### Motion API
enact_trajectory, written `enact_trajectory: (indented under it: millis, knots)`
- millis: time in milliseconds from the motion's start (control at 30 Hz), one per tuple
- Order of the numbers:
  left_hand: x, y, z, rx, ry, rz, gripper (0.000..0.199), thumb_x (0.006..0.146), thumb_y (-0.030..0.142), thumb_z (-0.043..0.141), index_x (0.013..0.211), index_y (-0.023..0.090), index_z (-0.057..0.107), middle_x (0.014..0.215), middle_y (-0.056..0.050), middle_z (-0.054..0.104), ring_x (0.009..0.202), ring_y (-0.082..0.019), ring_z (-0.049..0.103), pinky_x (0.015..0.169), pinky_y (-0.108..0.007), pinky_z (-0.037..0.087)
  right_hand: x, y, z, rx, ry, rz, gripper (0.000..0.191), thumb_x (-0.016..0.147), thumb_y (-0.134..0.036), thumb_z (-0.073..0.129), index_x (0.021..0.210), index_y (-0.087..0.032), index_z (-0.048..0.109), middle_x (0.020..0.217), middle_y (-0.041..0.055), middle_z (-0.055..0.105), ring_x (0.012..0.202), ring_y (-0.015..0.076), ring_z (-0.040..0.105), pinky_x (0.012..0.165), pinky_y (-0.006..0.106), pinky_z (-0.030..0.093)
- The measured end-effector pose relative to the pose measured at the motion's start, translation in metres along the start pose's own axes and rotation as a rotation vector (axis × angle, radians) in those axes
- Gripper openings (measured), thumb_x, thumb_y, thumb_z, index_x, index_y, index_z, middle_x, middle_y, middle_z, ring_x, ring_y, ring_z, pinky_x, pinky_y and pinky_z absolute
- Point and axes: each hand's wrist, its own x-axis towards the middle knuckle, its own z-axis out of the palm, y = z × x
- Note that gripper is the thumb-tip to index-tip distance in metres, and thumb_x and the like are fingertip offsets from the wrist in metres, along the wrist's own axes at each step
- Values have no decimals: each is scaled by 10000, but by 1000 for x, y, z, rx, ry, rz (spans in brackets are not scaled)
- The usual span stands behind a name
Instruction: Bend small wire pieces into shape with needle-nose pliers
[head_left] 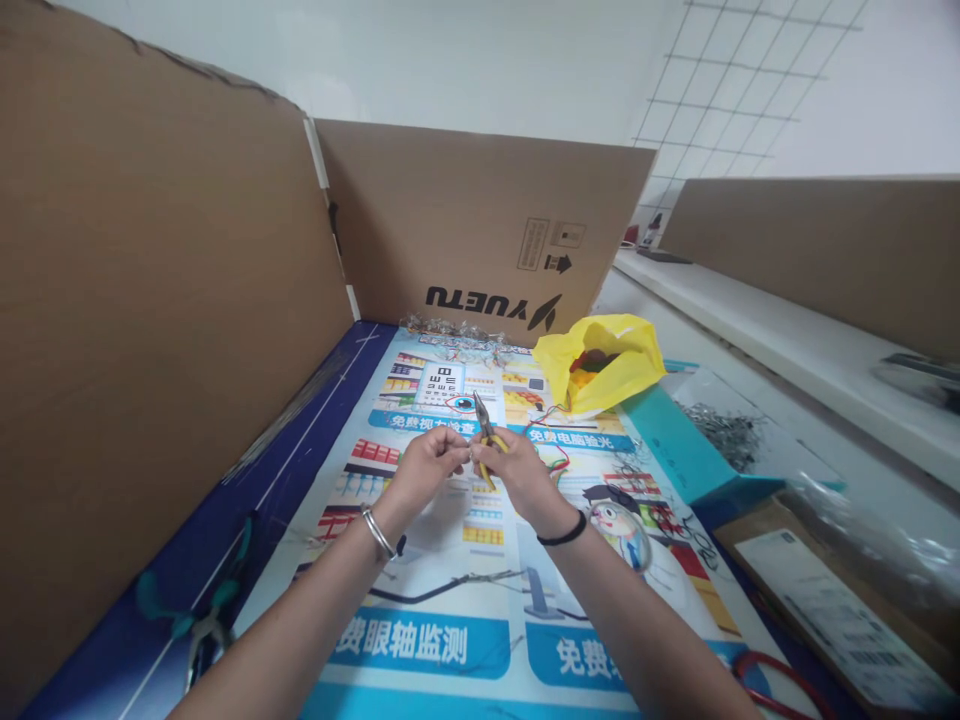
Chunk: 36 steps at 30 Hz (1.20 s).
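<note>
My right hand (517,475) is wrapped around a pair of needle-nose pliers (484,424) with yellow handles, their grey jaws pointing up and away from me. Close beside it, my left hand (429,468) is closed in a pinch. The fingertips of both hands meet at a small shiny bit, too tiny to name. Both hands are above a printed poster sheet (442,560). Thin red and green wires (559,462) lie just right of my right hand.
Cardboard panels (450,210) stand left and behind. A yellow bag (600,360) holds coloured items. Metal bits fill a teal box (675,450). Loose wire scraps (465,335) lie at the back. Teal-handled pliers (206,625) rest front left, a cardboard packet (847,600) right.
</note>
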Motion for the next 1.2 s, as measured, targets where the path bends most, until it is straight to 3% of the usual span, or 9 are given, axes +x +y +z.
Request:
enact_trajectory:
  millis: [100,200,433,633,967,1200]
  knots:
    - [-3,-3,7,-46,66,62,94,685,237,573,685,158,522,609,39,541,554,-70,475,561,-203,397,-3,2,3,133,28,17,184,695,-313,613,766,-160,541,587,-41,491,503,79,463,477,211,349]
    - [-5,-3,10,-92,79,35,113,690,256,577,722,154,539,631,32,558,553,-72,478,560,-206,398,-6,1,4,166,34,47,204,674,-301,639,791,-159,552,644,-29,515,556,90,504,519,220,379]
    - [-5,-5,3,21,43,22,171,726,318,552,755,150,567,661,5,576,575,-90,495,571,-214,397,-8,1,2,-12,52,32,191,646,-283,627,780,-168,554,623,-29,541,581,114,524,550,239,406]
    - [-5,-8,1,296,99,128,234,749,392,524,680,172,560,631,20,562,604,-106,492,578,-214,369,-6,10,2,-265,61,-1,133,660,-253,569,762,-170,555,601,-33,525,538,94,446,498,216,351]
    - [-2,-18,-2,393,105,191,188,773,337,476,686,182,537,637,32,551,618,-109,489,593,-219,360,-9,22,11,-317,145,-78,108,632,-239,562,712,-175,527,598,-50,458,553,91,411,508,212,347]
    - [-5,-12,3,439,167,195,155,761,286,471,654,180,506,629,31,532,619,-109,475,581,-220,349,-10,26,13,-346,160,-124,82,645,-235,541,700,-183,511,601,-43,476,565,100,423,522,215,349]
